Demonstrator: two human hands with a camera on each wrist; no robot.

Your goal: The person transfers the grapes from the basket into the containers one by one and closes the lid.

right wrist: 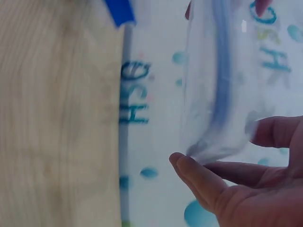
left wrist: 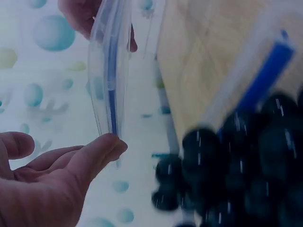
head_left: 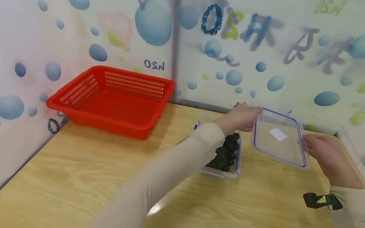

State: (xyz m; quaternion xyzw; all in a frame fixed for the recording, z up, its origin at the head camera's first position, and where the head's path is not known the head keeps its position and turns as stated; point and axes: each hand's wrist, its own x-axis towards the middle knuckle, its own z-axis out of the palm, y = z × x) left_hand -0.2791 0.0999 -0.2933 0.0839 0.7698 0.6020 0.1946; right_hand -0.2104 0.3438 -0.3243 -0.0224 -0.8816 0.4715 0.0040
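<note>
A clear plastic lid with a blue seal and a white label is held up in the air, right of a clear box. My right hand pinches its right edge, thumb and fingers on opposite sides in the right wrist view. At the lid's left corner is my left hand; in the left wrist view its fingertips touch the edge, while the thumb stands apart. Dark, shiny, round grapes lie in the box below, partly hidden by my left forearm.
A red plastic basket with slotted sides stands at the back left of the wooden table. Patterned sheeting rises behind the table and along both sides. A black strap sits at my right wrist.
</note>
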